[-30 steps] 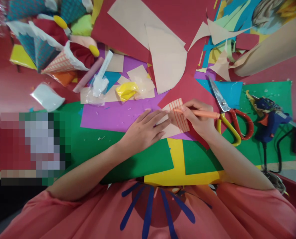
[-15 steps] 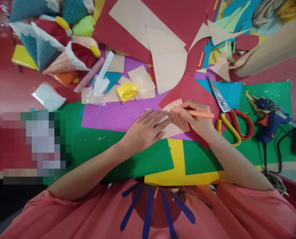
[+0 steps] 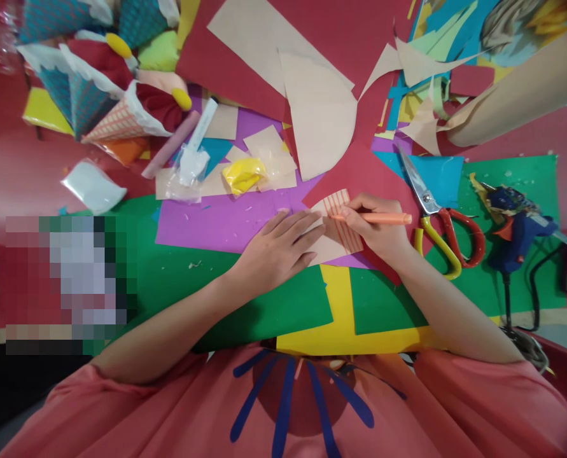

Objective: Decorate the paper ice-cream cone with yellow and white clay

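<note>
My right hand (image 3: pixel 381 229) is closed around an orange marker (image 3: pixel 391 218), its tip on a beige paper piece (image 3: pixel 346 243). Orange stripes run across the right part of that piece. Flat on the left part of the same piece lies my left hand (image 3: pixel 283 248), fingers stretched out and covering some of it. Beneath are a purple sheet (image 3: pixel 202 222) and a red sheet (image 3: pixel 373 175). Scissors (image 3: pixel 429 203) with red and yellow handles rest just right of my right hand.
A blue glue gun (image 3: pixel 515 242) with a cord lies at the right. Paper cones (image 3: pixel 125 117) with orange or blue patterns stand at the upper left. A wrapped yellow clay lump (image 3: pixel 244 175), a white marker (image 3: pixel 204 124) and a large beige cutout (image 3: pixel 321 114) lie beyond my hands.
The marker in my right hand has shifted very slightly, its back end a little further right. My left hand keeps its place on the beige paper.
</note>
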`<state>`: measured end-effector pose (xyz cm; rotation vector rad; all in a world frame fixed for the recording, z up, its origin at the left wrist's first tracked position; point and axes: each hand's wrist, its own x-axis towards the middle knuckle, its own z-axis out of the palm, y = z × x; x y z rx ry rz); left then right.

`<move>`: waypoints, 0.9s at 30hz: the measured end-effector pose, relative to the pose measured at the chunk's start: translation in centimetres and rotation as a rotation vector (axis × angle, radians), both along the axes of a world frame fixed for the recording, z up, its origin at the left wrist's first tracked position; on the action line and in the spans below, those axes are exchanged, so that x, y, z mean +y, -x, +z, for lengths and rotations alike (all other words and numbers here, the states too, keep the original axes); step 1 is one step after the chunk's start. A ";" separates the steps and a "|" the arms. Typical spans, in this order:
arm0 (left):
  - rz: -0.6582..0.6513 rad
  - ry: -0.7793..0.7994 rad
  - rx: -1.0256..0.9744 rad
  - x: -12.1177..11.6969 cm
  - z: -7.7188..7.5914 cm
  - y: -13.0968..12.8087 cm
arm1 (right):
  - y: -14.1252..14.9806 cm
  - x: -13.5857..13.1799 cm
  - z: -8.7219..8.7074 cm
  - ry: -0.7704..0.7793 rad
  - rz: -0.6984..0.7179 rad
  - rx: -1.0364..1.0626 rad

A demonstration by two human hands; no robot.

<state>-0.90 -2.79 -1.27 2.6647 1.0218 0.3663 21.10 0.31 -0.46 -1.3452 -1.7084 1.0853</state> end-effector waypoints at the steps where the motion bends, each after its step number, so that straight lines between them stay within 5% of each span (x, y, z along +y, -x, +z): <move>1: 0.004 -0.004 -0.003 0.0 0.0 0.0 | 0.0 0.0 0.0 0.007 0.000 0.009; 14: 0.005 -0.005 0.008 0.0 0.0 0.0 | 0.2 0.1 0.4 0.108 -0.016 0.123; 18: 0.003 -0.057 0.013 0.0 0.1 0.0 | 0.0 -0.1 0.4 0.057 -0.108 0.149; 27: 0.030 -0.073 0.022 0.1 0.1 0.0 | 0.1 -0.1 0.1 0.001 -0.020 0.053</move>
